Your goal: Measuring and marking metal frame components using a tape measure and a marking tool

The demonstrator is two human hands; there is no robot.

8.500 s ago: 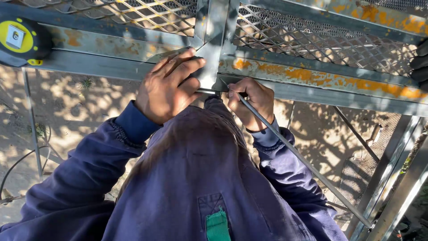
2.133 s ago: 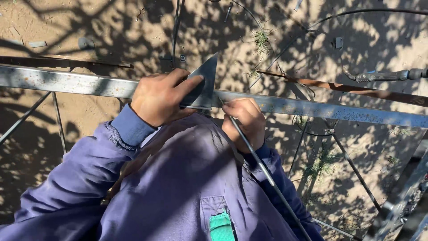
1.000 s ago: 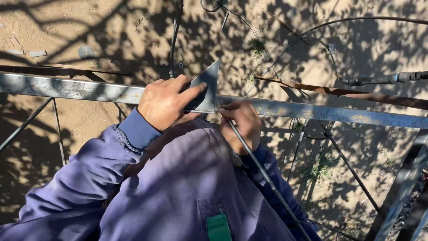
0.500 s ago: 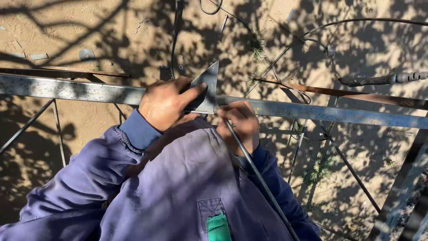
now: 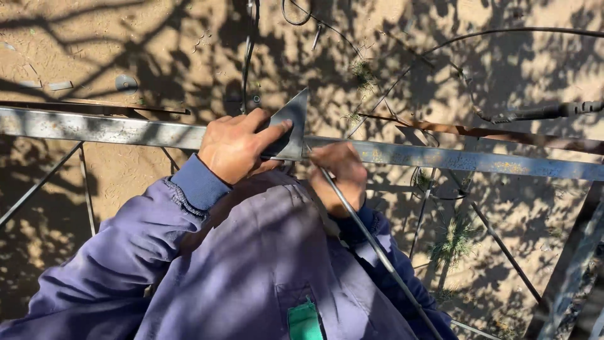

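1. Triangular steel plate (image 5: 290, 129) stands at the middle of the view, just above centre: a flat grey piece, dull and slightly scuffed, with its sharp tip pointing to 1 o'clock and its lower edge laid on the long horizontal bar.
2. At 9 o'clock, the steel bar (image 5: 100, 128) enters from the left edge and runs across to 3 o'clock; it is grey with rust-coloured flecks and dappled by leaf shadow.
3. Below the bar at 8 o'clock, thin diagonal rods (image 5: 38, 184) of the frame slant down over the sandy ground (image 5: 126, 38).
4. Left hand (image 5: 236, 148) lies at 11 o'clock from centre, fingers pressed together and laid flat, the forefinger stretched along the plate's face and the thumb tucked beneath, clamping the plate to the bar.
5. Right hand (image 5: 340, 176) sits just right of the plate, below the bar, in shadow; its fingers curl around a thin metal rod (image 5: 377, 249) whose upper end meets the plate's lower right corner.
6. That rod slants down toward 5 o'clock, past the blue sleeve (image 5: 390, 264).
7. At 2 o'clock, a dark cable (image 5: 541, 113) with a thick handle-like end lies on the sand, well apart from both hands.
8. At 4 o'clock, a grey upright post (image 5: 569, 264) of the frame leans toward the lower right corner.
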